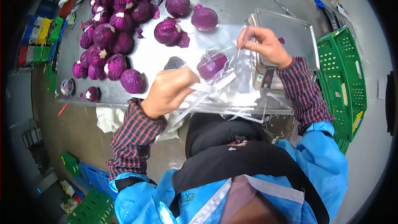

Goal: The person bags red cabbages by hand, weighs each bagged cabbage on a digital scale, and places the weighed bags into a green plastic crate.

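Observation:
A purple cabbage [212, 64] lies near the table's front edge, under or inside a clear plastic bag [242, 72]; glare hides which. Right of the cabbage, the thumb and fingers of my right hand [265, 45] pinch the upper part of the bag's film. My left hand [172, 91] is closed in a fist at the cabbage's lower left, with a white strip [201, 87] coming out at its fingers. More white strips [236, 112] lie across the table edge below. A dark round object [175, 62] sits just behind my left hand, partly covered.
Purple cabbages [120, 20] are heaped on the left of the metal table [159, 83], with several loose ones behind the bag. A scale [265, 79] bearing a metal tray [290, 37] stands at right. Beyond it leans a green crate [342, 83]. A knife [282, 7] lies behind the tray.

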